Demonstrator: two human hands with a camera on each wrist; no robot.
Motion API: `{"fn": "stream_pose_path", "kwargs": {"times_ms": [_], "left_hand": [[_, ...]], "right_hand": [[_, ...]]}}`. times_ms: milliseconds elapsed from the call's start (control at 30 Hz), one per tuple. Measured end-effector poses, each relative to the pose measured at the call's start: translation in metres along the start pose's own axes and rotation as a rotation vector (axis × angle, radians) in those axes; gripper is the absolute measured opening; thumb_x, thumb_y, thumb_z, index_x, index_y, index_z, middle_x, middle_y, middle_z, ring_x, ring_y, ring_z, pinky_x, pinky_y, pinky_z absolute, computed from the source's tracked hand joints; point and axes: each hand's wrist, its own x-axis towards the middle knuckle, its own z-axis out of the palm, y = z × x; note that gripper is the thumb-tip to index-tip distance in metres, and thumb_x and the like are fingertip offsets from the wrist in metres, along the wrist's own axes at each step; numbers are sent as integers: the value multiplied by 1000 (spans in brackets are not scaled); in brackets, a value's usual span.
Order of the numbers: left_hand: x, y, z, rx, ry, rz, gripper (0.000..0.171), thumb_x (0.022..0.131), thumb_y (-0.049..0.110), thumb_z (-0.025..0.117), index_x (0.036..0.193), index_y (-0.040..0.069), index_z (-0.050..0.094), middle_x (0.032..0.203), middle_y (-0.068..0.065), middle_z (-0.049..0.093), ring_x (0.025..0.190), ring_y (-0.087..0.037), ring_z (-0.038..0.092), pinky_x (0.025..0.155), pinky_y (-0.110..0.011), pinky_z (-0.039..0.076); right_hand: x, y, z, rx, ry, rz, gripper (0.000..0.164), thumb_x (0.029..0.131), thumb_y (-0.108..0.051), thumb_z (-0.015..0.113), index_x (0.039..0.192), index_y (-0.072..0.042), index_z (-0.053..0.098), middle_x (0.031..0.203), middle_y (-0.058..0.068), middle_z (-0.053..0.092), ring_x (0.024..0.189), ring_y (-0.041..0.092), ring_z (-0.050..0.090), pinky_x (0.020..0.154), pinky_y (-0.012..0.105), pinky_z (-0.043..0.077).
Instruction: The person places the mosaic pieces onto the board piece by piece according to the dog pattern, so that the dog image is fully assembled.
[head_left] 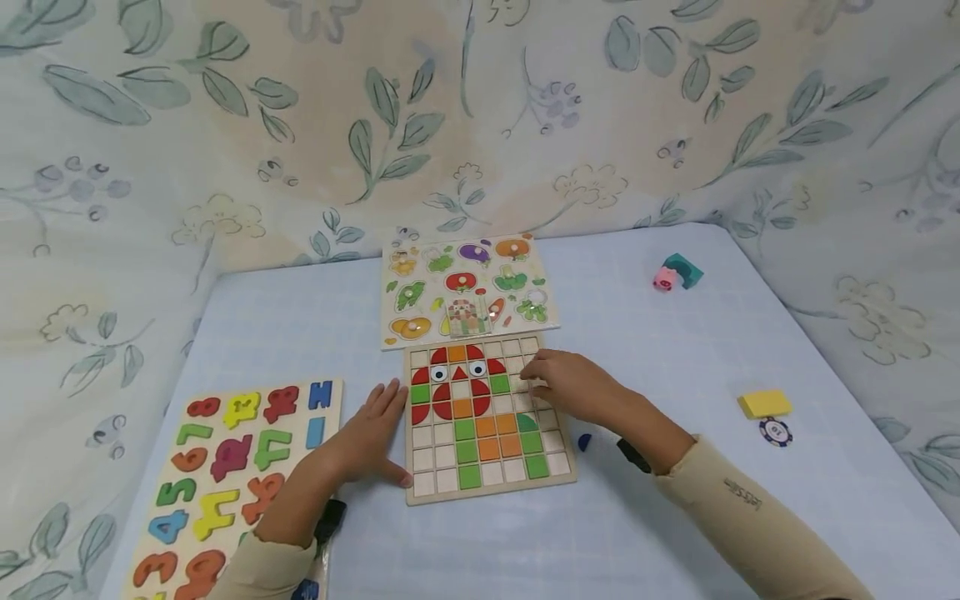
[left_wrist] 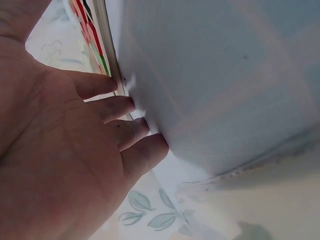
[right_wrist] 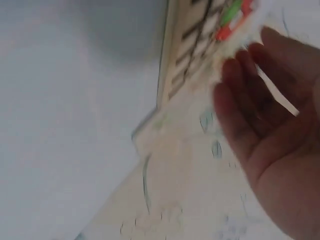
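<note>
A wooden grid board [head_left: 491,492] lies on the table, filled partly with red, green and orange tiles and two eye tiles [head_left: 438,374]. My left hand [head_left: 369,433] lies along the board's left edge, fingers extended and thumb near its lower left corner. In the left wrist view, the left fingertips [left_wrist: 159,142] meet the table beside the board's side. Over the board's upper right cells hovers my right hand [head_left: 573,385], fingers loosely bent. The right wrist view shows a gap between thumb and fingers, with no piece visible there. A dark blue piece [head_left: 584,442] lies just right of the board.
A vegetable puzzle [head_left: 393,312] adjoins the board's far side, with a small picture card [head_left: 468,317] on it. On the left lies a number puzzle [head_left: 333,400]. Toward the right are a pink pig figure [head_left: 664,279], a teal arch [head_left: 684,268], a yellow block [head_left: 767,403] and a round chip [head_left: 776,432].
</note>
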Motion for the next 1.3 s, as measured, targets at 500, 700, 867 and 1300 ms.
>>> {"fn": "stream_pose_path", "kwargs": {"times_ms": [500, 700, 867, 1300], "left_hand": [[-5, -7, -8, 8, 21, 2, 126, 49, 38, 85, 146, 12, 9, 153, -7, 2, 138, -32, -4, 101, -56, 28], [-1, -7, -3, -2, 21, 14, 125, 50, 39, 85, 146, 12, 9, 153, -7, 2, 138, -32, -4, 101, -56, 28], [1, -3, 0, -7, 17, 27, 123, 51, 38, 85, 146, 11, 11, 153, -8, 4, 138, -32, -2, 102, -55, 27], [5, -4, 1, 16, -14, 15, 123, 52, 40, 84, 146, 11, 10, 153, -8, 1, 138, -32, -3, 104, -54, 23]], "right_hand": [[-90, 49, 14, 21, -121, 355, 30, 71, -20, 77, 97, -16, 62, 84, -2, 55, 74, 13, 51, 66, 29, 53], [-92, 51, 22, -14, -18, 264, 26, 72, -12, 76, 93, -10, 60, 91, 1, 55, 75, 14, 51, 69, 32, 53], [-95, 55, 23, -37, -10, 235, 32, 71, -14, 77, 99, -14, 62, 93, 0, 57, 77, 13, 53, 70, 31, 54], [-77, 39, 19, -57, 121, 106, 25, 73, -18, 75, 97, -16, 66, 88, -6, 59, 78, 8, 57, 69, 26, 54]]}}
